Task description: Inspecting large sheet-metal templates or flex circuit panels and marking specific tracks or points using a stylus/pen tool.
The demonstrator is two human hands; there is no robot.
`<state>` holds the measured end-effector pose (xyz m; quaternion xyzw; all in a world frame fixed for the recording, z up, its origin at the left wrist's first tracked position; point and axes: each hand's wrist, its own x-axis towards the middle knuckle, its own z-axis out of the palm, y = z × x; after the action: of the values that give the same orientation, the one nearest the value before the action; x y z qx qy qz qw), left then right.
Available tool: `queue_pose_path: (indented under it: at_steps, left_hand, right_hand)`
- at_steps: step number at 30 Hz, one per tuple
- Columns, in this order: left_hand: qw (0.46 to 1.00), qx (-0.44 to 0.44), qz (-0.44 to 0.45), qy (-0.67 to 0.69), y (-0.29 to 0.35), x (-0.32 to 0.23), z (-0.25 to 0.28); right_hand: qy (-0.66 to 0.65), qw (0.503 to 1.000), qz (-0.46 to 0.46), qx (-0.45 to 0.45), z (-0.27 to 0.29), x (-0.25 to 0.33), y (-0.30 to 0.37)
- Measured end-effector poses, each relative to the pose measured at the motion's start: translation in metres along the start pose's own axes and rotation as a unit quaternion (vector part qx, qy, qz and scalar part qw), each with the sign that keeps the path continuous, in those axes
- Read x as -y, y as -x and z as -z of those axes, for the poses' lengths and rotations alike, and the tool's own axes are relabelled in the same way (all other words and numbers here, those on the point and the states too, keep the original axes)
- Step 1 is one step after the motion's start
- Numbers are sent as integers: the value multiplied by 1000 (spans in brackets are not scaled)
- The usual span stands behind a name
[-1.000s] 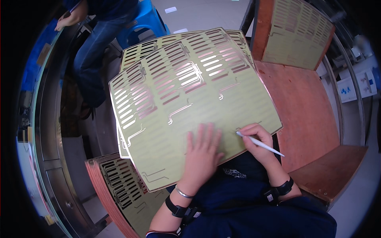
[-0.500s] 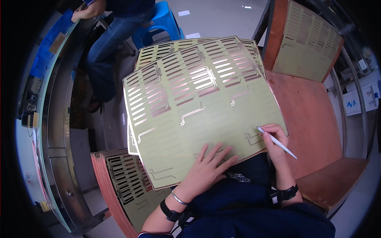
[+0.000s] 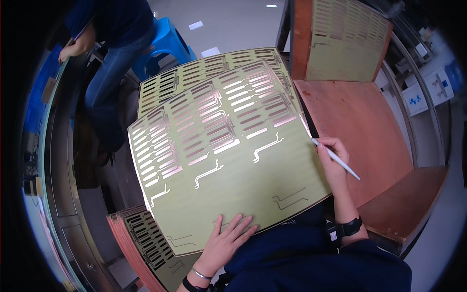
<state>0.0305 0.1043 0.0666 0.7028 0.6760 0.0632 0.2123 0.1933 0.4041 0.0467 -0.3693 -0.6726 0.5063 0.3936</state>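
A large pale-green circuit board panel (image 3: 243, 180) with shiny copper traces lies slanted in front of me, its near edge by my lap. My left hand (image 3: 224, 246) rests flat on its near edge, fingers spread. In my right hand (image 3: 333, 158) is a slim white pen-shaped tool (image 3: 345, 168), pinched between thumb and fingers at the panel's right edge. One end of the tool is by that edge; the tapered end points back toward me. Beneath the panel, a second similar panel (image 3: 194, 68) shows along the far side; what supports it is hidden.
A stack of panels (image 3: 160, 243) with copper-coloured edges stands at lower left. On the right is a reddish-brown board stand (image 3: 360, 131) with another panel (image 3: 345, 44) leaning upright. A metal cabinet (image 3: 73, 209), a blue stool (image 3: 165, 46) and another person (image 3: 116, 53) are at left.
The top panel has shifted nearer to me, baring more of the panel beneath. My right hand has gone from the panel's near right part to its right edge. The view has shifted too.
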Motion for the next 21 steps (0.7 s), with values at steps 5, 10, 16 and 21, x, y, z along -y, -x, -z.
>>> queue_pose_path:
  at_steps: [5, 10, 16, 21]
  left_hand:
    - [989, 17, 49, 138, -23, 7, 15]
    - [971, -152, 186, -6, -87, 37, 20]
    - [997, -47, -59, 19, -140, -22, 7]
    - [964, -16, -213, 160, -117, -31, 2]
  right_hand:
    - [-20, 998, -10, -53, 8, -6, -5]
    - [-38, 998, -13, -45, 8, -5, 0]
    - [-70, 997, -13, -2, 8, 0, 15]
    - [31, 975, 134, 176, 5, 4, 31]
